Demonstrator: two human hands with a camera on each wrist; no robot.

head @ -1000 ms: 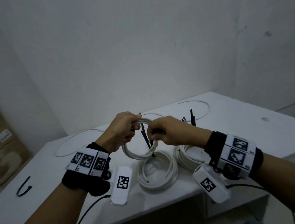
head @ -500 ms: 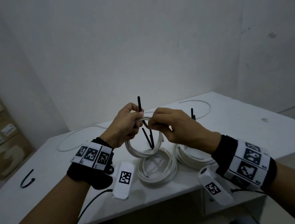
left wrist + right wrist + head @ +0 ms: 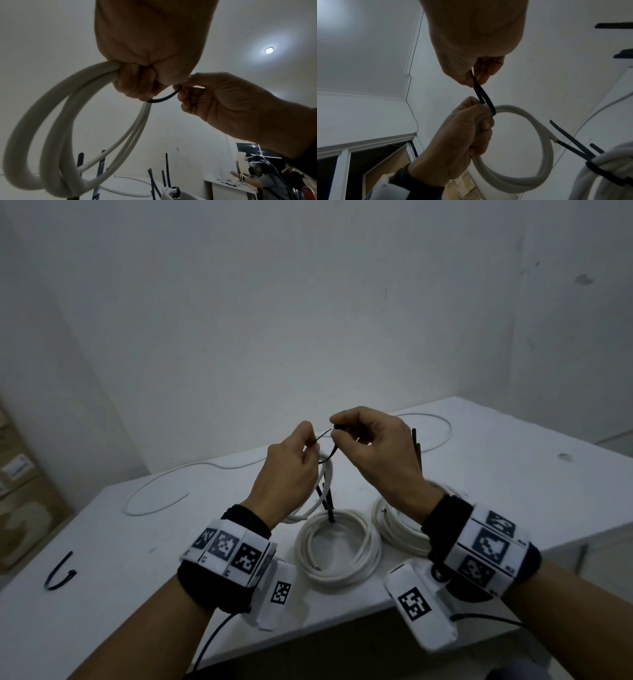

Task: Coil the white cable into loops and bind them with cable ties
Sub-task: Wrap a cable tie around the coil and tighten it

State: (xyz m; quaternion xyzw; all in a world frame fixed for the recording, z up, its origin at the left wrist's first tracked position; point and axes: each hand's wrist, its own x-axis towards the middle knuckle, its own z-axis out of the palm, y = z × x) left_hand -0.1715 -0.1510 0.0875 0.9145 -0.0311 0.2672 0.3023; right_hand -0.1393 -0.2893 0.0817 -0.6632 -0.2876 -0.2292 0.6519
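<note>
My left hand [image 3: 308, 441] holds a small coil of white cable [image 3: 327, 477] above the table, its loops bunched in the curled fingers [image 3: 135, 81]. A black cable tie [image 3: 328, 454] loops round the bundle just beside that grip. My right hand [image 3: 337, 433] pinches the tie's upper end between thumb and forefinger, slightly above the coil. In the right wrist view the tie [image 3: 485, 100] forms a narrow loop from my right fingertips [image 3: 479, 75] down to the coil [image 3: 542, 135]. The left wrist view shows the coil [image 3: 56, 129] hanging below the fist.
Two bound white coils [image 3: 337, 549] [image 3: 400, 529] lie on the white table [image 3: 137, 559] under my hands, black tie tails [image 3: 416, 446] sticking up. Loose white cable [image 3: 157, 498] runs along the back. A spare black tie [image 3: 60, 577] lies far left. Cardboard boxes [image 3: 20, 491] stand left.
Both hands have risen. The tie that stood upright in my left hand is now bent over the coil into a loop, with my right hand pinching its end.
</note>
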